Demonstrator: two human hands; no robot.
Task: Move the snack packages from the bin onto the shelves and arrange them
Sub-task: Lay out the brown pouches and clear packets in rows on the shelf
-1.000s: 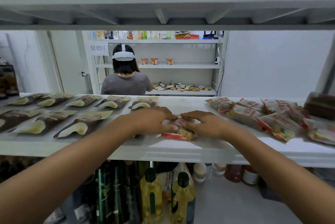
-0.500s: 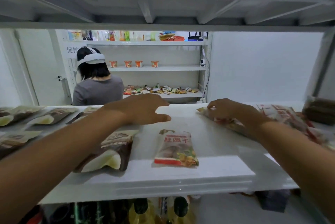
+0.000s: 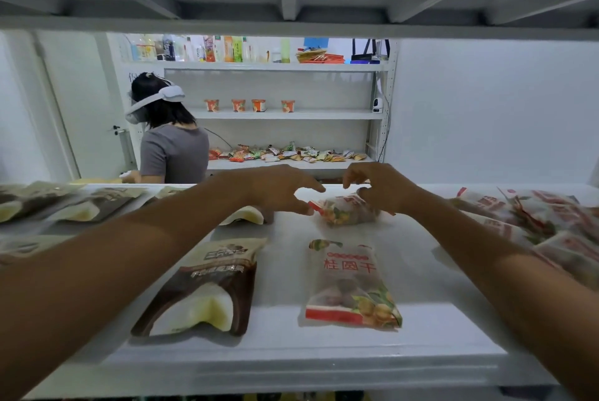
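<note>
Placing of a red-and-white snack package [image 3: 348,212] at the rear of the white shelf [image 3: 437,329], directly behind an identical package [image 3: 351,287] lying flat near the front edge. Right hand [image 3: 384,190] curled, pinching the rear package by its right end; left hand [image 3: 275,188] loosely spread at its left corner, thumb tip close to the red seam, contact not resolvable. For a clean result: lower flat, label up, long edges in line with the front package; keep a gap from the brown pouch [image 3: 207,287] on the left and from the loose pile [image 3: 534,219] on the right; press with flat fingers rather than squeezing the contents
</note>
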